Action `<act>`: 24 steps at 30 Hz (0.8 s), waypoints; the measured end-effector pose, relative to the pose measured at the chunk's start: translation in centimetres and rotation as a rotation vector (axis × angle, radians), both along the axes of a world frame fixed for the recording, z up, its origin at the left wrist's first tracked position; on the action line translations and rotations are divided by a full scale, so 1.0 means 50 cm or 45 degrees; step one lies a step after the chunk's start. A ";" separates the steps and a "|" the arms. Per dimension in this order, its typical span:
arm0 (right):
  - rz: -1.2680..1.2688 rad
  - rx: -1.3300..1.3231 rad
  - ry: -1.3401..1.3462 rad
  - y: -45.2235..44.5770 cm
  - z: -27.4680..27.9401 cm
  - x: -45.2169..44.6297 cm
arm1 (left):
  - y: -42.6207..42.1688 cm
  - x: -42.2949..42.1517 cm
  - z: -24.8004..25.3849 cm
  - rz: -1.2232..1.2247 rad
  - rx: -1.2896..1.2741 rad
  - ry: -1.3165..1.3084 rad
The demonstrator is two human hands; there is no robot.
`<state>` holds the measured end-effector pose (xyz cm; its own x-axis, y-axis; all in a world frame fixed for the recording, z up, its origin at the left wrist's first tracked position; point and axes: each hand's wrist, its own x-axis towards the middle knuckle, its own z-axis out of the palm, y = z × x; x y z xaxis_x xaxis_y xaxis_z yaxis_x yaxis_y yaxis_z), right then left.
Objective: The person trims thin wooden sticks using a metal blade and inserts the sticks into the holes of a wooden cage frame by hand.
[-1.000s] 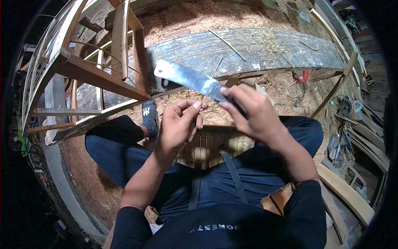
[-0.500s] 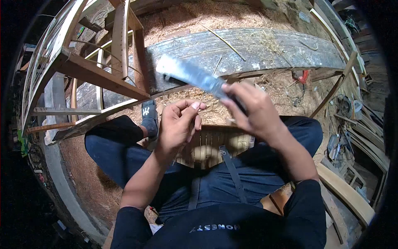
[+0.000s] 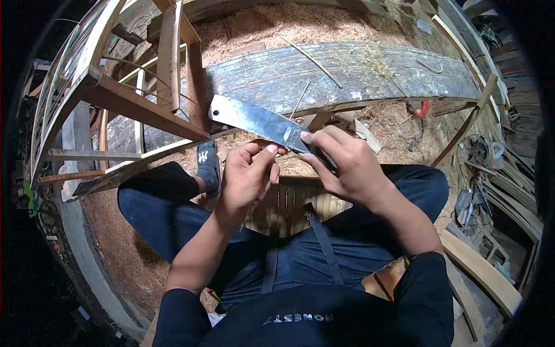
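Observation:
My right hand [image 3: 350,159] is wrapped round the handle of a broad-bladed knife [image 3: 248,117]. The shiny blade points up and left, with a round hole near its squared tip. Below the blade, my left hand [image 3: 248,173] is closed in a pinch, thumb pressed against the fingers. Something small and thin may be between them, but I cannot make it out. The lower part of the blade lies close to the left fingertips; whether they touch is unclear. Past the blade, a thin stick [image 3: 299,100] leans at the near edge of a long weathered plank [image 3: 254,75].
A wooden frame [image 3: 144,110] stands at the left, close to the plank. Another thin stick [image 3: 312,59] lies across the plank, near a clump of fibres [image 3: 376,62]. A red-handled tool [image 3: 424,109] is at the right, with curved wood pieces [image 3: 483,269] lower down. Shavings cover the ground.
The blade, blurred earlier, has come down and slightly left, nearer the left fingertips. My right hand has lowered a little with it. My left hand has hardly moved.

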<state>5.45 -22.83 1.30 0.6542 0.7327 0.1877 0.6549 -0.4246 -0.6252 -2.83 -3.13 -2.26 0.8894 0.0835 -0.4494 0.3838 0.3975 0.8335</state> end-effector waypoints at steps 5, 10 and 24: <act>-0.175 0.029 -0.178 -0.014 -0.019 0.048 | -0.003 -0.001 0.013 -0.021 -0.003 0.054; -0.099 0.029 -0.117 -0.008 -0.002 0.030 | 0.001 -0.002 0.024 -0.032 -0.003 0.068; -0.127 0.044 -0.114 -0.007 0.004 0.022 | -0.003 -0.008 0.010 -0.014 0.035 -0.013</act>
